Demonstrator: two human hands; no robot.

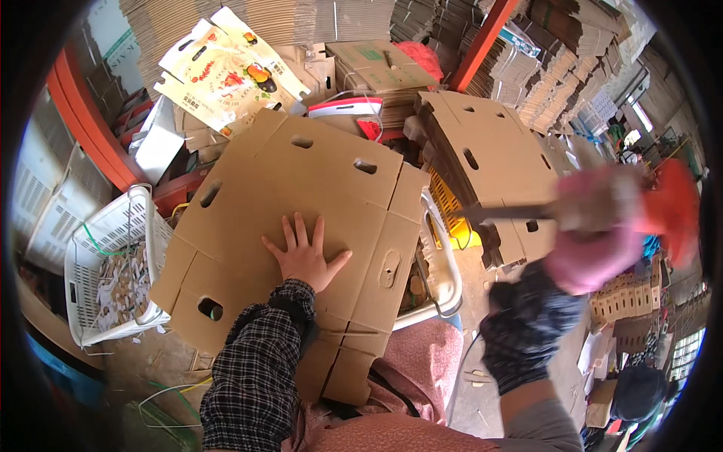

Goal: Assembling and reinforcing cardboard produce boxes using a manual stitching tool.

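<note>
A flattened brown cardboard box [248,203] with several oval cut-out holes lies in front of me, over a white plastic crate. My left hand [307,252], bare, rests flat on it with the fingers spread. Off to the right, my right hand [595,218] is raised, wearing a pinkish glove and smeared by motion. It grips a tool with a dark, narrow shaft [512,213] pointing left and a bright red part [672,215] on the other side. The blur hides the tool's exact kind.
At the left a white plastic crate [113,226] contains small cardboard scraps. Another white crate [454,282] shows under the box's right edge. More flattened boxes [489,143] lean at the right. Printed cream-coloured cardboard [233,71] and tall cardboard stacks [316,21] stand behind, near red posts [482,45].
</note>
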